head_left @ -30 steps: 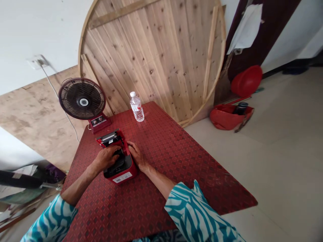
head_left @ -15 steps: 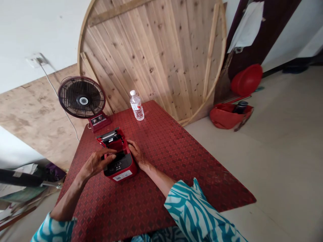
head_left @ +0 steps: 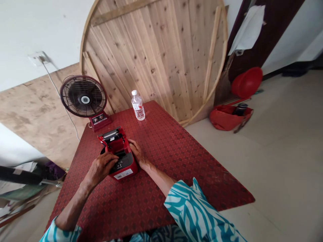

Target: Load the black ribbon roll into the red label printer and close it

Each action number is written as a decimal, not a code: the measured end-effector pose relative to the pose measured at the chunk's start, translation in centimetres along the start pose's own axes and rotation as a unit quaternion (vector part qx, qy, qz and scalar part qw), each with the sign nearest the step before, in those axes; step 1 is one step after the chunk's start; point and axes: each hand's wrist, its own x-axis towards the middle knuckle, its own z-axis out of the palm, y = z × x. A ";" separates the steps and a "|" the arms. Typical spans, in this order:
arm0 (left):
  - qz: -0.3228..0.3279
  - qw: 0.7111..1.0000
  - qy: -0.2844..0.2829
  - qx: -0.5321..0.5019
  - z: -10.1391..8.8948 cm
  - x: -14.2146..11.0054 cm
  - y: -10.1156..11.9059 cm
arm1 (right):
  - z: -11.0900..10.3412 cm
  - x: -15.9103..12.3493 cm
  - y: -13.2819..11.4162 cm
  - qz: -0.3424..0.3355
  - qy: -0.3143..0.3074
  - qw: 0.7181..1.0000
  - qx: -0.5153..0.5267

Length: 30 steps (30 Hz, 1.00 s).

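A red and black label printer (head_left: 123, 169) stands on the table with its lid (head_left: 111, 135) tipped back, so the roller inside shows. My left hand (head_left: 103, 165) lies over the left front of the opening, its fingers bent and thumb drawn in close to them. Whatever is under those fingertips is hidden. Against the right side of the printer, my right hand (head_left: 136, 153) grips the red casing. A dark piece sticks out left of the casing, above my left hand; I cannot tell what it is.
The table (head_left: 161, 188) has a red patterned cover. A clear water bottle (head_left: 138, 106) stands behind the printer, beside a dark red fan (head_left: 84, 99). A large round wooden board (head_left: 153, 60) leans on the wall. On the floor at right are a red bag (head_left: 223, 119) and red basin (head_left: 248, 82).
My left hand has shifted slightly right, and its stretched fingers have bent in at the printer's opening. My right hand stays on the casing. The view has moved a little.
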 end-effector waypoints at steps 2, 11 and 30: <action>0.013 1.000 0.006 0.017 0.1 0.2 0.2 | 0.0 0.0 0.0 -0.003 0.006 1.000 -0.002; 0.098 0.984 0.067 0.133 0.2 -0.4 3.7 | 0.0 0.1 -0.2 -0.009 0.007 1.000 0.003; 0.112 0.970 0.152 0.151 2.7 -3.6 4.0 | 1.9 6.9 -5.4 -0.009 -0.006 0.998 -0.058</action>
